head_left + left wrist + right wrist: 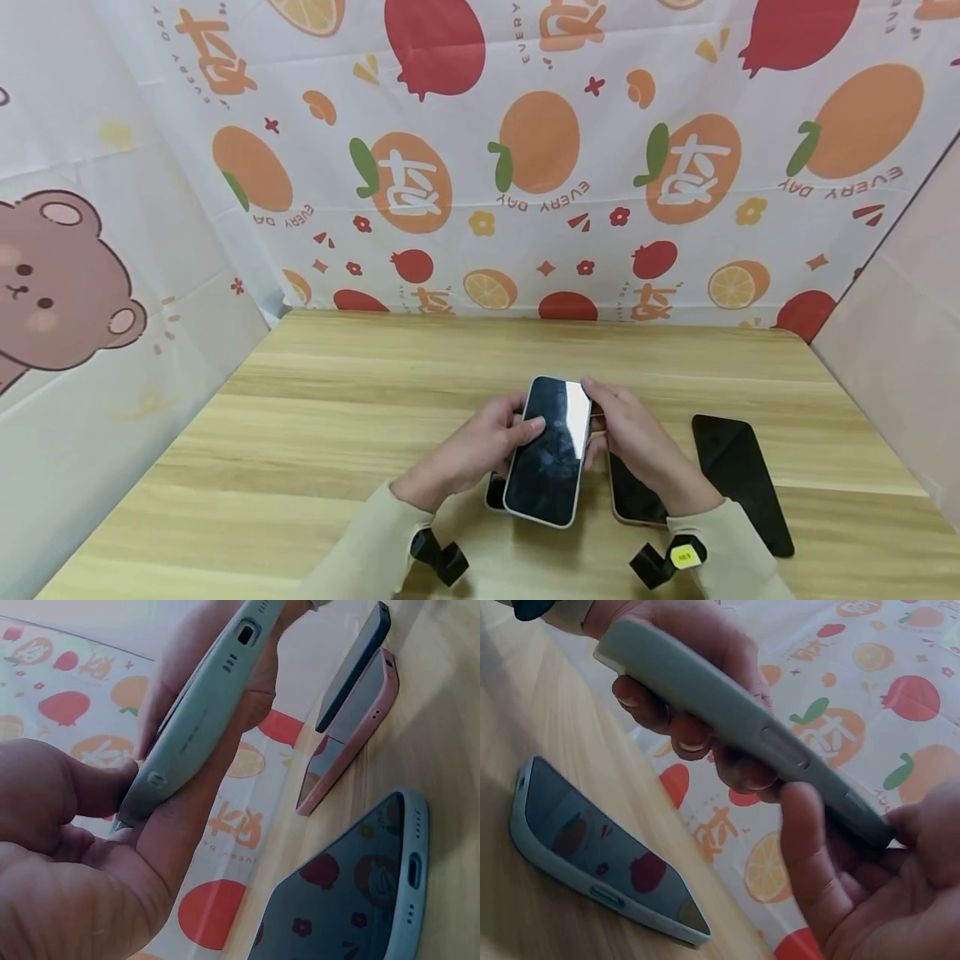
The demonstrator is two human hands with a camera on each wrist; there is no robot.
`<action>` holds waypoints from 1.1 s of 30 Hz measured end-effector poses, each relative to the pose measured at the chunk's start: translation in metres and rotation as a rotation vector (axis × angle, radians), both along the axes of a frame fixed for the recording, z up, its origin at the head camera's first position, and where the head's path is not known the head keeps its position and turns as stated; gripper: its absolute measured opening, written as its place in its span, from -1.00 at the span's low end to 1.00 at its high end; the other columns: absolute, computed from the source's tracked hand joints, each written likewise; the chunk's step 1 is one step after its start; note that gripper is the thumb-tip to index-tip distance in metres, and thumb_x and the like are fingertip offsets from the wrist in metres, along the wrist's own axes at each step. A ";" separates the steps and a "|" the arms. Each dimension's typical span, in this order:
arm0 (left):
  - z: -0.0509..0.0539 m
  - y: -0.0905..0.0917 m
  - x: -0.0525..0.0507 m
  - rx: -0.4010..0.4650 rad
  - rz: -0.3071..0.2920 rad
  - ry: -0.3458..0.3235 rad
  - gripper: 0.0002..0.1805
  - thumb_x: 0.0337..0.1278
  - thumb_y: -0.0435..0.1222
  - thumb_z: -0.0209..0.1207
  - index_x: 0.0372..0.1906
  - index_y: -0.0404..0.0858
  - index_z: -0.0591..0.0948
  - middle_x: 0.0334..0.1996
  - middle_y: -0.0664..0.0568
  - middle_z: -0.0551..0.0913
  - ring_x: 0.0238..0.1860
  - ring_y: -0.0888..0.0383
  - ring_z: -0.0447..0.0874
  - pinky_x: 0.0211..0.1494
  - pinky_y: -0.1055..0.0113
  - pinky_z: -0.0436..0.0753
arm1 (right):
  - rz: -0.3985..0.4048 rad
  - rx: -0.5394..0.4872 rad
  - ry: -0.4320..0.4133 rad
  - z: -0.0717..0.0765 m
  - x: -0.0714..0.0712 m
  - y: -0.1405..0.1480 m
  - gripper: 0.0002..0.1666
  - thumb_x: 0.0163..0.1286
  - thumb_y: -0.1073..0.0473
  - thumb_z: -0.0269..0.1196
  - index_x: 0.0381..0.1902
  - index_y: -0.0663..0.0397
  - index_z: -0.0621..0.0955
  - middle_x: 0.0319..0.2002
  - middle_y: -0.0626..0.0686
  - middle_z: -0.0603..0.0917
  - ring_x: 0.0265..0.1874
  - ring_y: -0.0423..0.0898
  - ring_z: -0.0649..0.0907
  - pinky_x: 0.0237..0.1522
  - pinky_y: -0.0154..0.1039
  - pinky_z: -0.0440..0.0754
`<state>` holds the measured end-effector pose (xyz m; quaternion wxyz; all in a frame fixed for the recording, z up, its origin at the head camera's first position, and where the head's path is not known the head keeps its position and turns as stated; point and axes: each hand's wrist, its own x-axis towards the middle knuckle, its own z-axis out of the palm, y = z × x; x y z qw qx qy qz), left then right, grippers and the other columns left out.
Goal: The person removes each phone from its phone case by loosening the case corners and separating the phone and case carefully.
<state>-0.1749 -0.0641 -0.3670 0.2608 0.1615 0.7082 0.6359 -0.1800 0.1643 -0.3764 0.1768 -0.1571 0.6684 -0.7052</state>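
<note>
Raised above the table is a smartphone (551,467) in a pale green case, its dark glossy screen turned up. My left hand (487,442) grips it by the left side, thumb across the screen and fingers curled beneath, as the right wrist view shows. At the far right corner my right hand (637,442) pinches the case's edge between thumb and fingers. Under the held one, a second pale-cased phone (607,855) lies screen up on the table, mostly hidden in the head view.
Right of it a phone in a pink case (360,720) lies on the wooden table (337,433), partly behind my right forearm. Farther right is a black phone (742,479). A fruit-print cloth (480,233) hangs behind the table. Small black devices (438,557) sit at both wrists.
</note>
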 end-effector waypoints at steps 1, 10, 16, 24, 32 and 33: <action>0.001 0.000 0.000 0.014 -0.007 -0.002 -0.58 0.51 -0.21 -0.01 0.29 -0.36 0.33 -0.25 -0.11 0.72 -0.27 0.10 0.76 -0.26 0.07 0.78 | -0.008 -0.013 0.002 0.000 0.000 0.000 -0.34 0.63 -0.18 -0.18 -0.01 0.32 0.55 -0.37 -0.03 0.77 -0.46 -0.17 0.72 -0.54 -0.25 0.71; 0.004 -0.003 0.001 0.057 -0.018 -0.015 -0.57 0.55 -0.21 -0.08 0.35 -0.31 0.29 -0.20 -0.07 0.70 -0.24 0.16 0.73 -0.22 0.12 0.77 | 0.000 -0.185 0.019 -0.001 0.002 -0.006 -0.45 0.64 -0.14 -0.19 -0.18 0.15 0.55 -0.46 -0.07 0.72 -0.65 -0.25 0.63 -0.65 -0.38 0.60; 0.007 -0.004 0.001 0.114 -0.053 -0.050 -0.60 0.56 -0.23 -0.10 0.31 -0.34 0.30 -0.31 0.08 0.69 -0.31 0.20 0.70 -0.26 0.23 0.73 | 0.023 -0.276 -0.028 0.001 0.004 -0.009 -0.46 0.64 -0.15 -0.20 -0.25 0.08 0.53 -0.54 -0.09 0.63 -0.70 -0.24 0.58 -0.64 -0.39 0.53; 0.010 -0.003 0.003 0.172 -0.062 -0.080 -0.62 0.55 -0.22 -0.10 0.28 -0.34 0.31 -0.30 0.08 0.71 -0.26 0.17 0.73 -0.17 0.11 0.75 | -0.020 -0.282 -0.050 0.007 0.009 -0.011 -0.48 0.61 -0.21 -0.16 -0.24 0.05 0.51 -0.57 -0.10 0.58 -0.70 -0.27 0.55 -0.62 -0.41 0.50; 0.011 -0.005 0.001 0.108 -0.066 -0.077 -0.60 0.52 -0.20 -0.01 0.27 -0.31 0.35 -0.24 -0.02 0.74 -0.31 0.14 0.76 -0.26 0.17 0.77 | -0.032 -0.278 -0.042 0.005 0.007 -0.007 -0.47 0.63 -0.17 -0.17 -0.38 -0.01 0.53 -0.65 -0.15 0.57 -0.75 -0.29 0.51 -0.65 -0.44 0.44; 0.011 -0.007 0.000 0.092 -0.065 -0.066 -0.62 0.50 -0.21 0.02 0.24 -0.32 0.38 -0.22 -0.05 0.75 -0.31 0.14 0.76 -0.28 0.18 0.77 | -0.026 -0.287 -0.040 0.005 0.007 -0.007 -0.48 0.63 -0.17 -0.17 -0.37 -0.02 0.53 -0.64 -0.15 0.57 -0.74 -0.29 0.51 -0.65 -0.44 0.44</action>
